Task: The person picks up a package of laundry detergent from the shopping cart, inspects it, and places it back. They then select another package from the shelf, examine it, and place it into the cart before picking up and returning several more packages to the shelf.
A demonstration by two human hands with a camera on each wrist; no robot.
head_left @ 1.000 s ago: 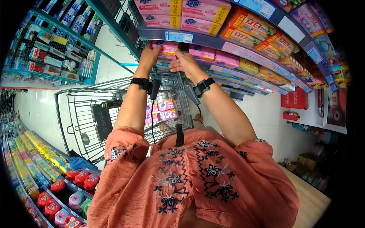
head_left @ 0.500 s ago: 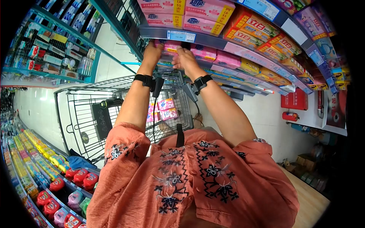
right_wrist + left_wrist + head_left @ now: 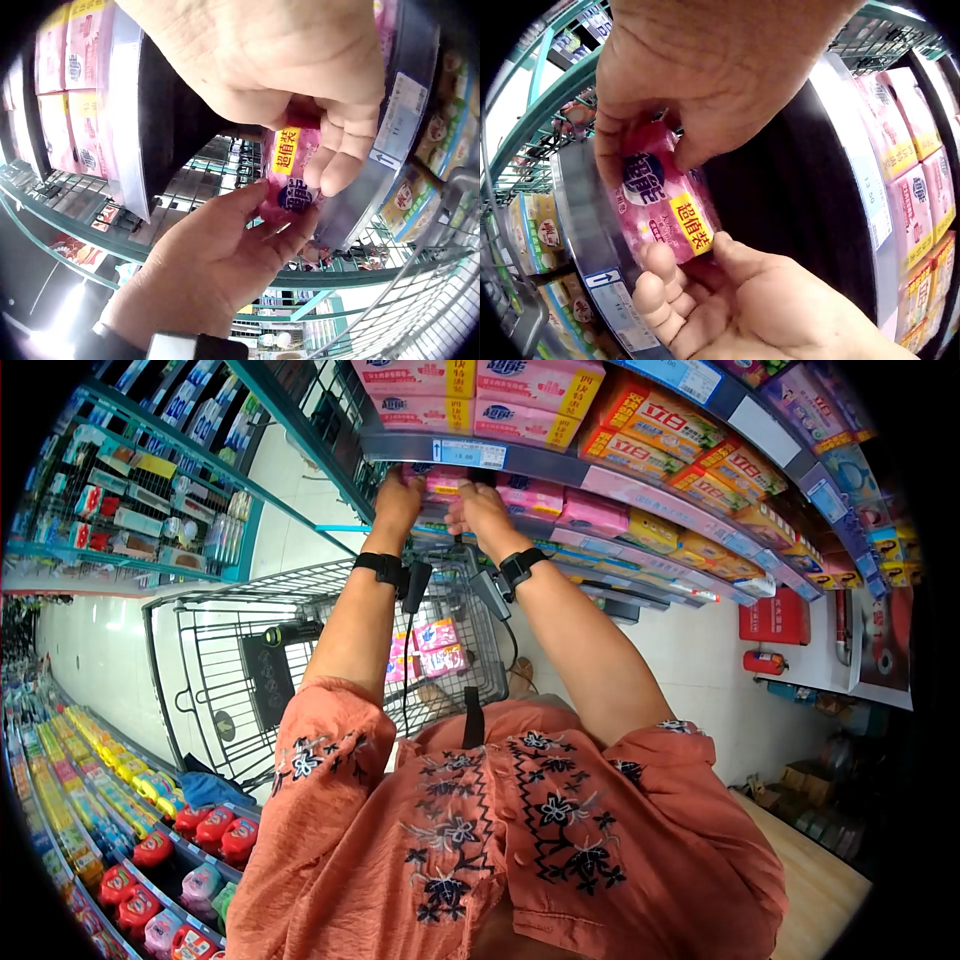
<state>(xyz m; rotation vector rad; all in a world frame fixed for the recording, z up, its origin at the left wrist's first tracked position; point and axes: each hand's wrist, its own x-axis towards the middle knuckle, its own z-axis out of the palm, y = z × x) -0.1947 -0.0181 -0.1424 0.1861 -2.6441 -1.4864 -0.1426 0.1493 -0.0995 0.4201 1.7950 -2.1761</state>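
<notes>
- In the head view, the pink pack (image 3: pixel 442 484) is lying between your hands, just under the price rail (image 3: pixel 470 454), at about two o'clock from your left hand (image 3: pixel 397 506) and ten o'clock from your right hand (image 3: pixel 482 516).
- Its long axis is running roughly nine to three o'clock there, hand to hand; in the left wrist view it is slanting from eleven to five.
- Your left fingers are curling round the eleven o'clock end, pinching it against your thumb, near the dark logo.
- Your right thumb and fingers are bending round the five o'clock end, by the yellow label (image 3: pixel 690 223); how firmly they are pressing, you cannot tell.
- Neither hand is lying nearer: both are touching the pack.
- The cart (image 3: pixel 493 682) is standing toward six o'clock from it.
</notes>
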